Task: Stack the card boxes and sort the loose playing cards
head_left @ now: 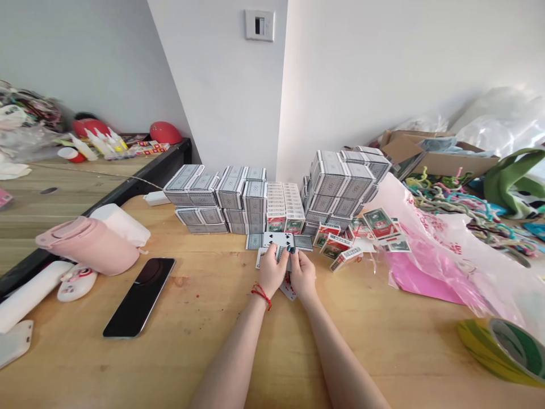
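Note:
My left hand [272, 272], with a red string bracelet at the wrist, and my right hand [304, 275] meet at the middle of the table. Their thumbs and fingers are pinched together on grey-backed playing cards [281, 253], mostly covered by the fingers. Just beyond my hands lies a face-up spade card [277, 237], with grey card backs [303, 242] beside it. Below my fingers a red-marked card [288, 288] partly shows. Behind, a double row of card boxes [285, 199] stands between grey-patterned stacks on the left [193, 184] and taller ones on the right [330, 176].
Several loose card boxes [336, 244] lie right of my hands, near pink plastic wrapping [430, 238]. A phone [139, 298], a pink tumbler [91, 244] and a white mouse [77, 282] are on the left. Yellow-green tape [481, 346] sits at front right. A wall stands behind.

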`<state>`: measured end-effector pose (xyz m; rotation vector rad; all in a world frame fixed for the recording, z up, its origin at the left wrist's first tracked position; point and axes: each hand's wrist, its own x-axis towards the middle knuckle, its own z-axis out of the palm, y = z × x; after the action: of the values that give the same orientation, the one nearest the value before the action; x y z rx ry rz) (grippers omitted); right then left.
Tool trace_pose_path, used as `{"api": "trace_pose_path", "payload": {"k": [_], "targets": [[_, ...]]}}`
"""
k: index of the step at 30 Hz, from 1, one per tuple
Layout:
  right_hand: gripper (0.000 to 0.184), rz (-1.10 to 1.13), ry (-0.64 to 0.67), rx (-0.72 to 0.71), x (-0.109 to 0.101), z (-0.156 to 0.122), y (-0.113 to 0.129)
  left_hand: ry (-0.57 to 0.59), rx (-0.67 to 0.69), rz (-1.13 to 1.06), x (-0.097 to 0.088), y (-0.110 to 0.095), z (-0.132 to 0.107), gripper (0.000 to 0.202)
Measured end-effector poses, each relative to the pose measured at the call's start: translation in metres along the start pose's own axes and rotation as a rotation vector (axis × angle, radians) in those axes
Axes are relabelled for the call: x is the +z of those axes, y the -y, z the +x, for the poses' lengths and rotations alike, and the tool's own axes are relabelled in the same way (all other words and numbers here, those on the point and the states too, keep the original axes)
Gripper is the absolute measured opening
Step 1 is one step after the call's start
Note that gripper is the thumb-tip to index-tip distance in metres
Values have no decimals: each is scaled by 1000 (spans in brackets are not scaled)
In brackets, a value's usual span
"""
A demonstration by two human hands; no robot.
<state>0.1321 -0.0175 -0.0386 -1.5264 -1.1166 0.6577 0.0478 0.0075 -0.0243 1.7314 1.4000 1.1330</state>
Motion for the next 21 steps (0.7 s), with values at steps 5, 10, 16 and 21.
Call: {"api": "trace_pose_path", "payload": {"k": [5,10,16,21], "targets": [[38,-228,-60,-105,0,-3,1,-59,28,234,3,0,-4,21],[39,-252,-98,-123,2,-5,4,-109,32,333,8,1,-5,24],[40,-108,-155,-40,1,-4,7,-97,56,235,5,0,-7,27],[41,-135,-237,-9,-3,-1,5,-13,136,333,3,-2,-8,35]]}}
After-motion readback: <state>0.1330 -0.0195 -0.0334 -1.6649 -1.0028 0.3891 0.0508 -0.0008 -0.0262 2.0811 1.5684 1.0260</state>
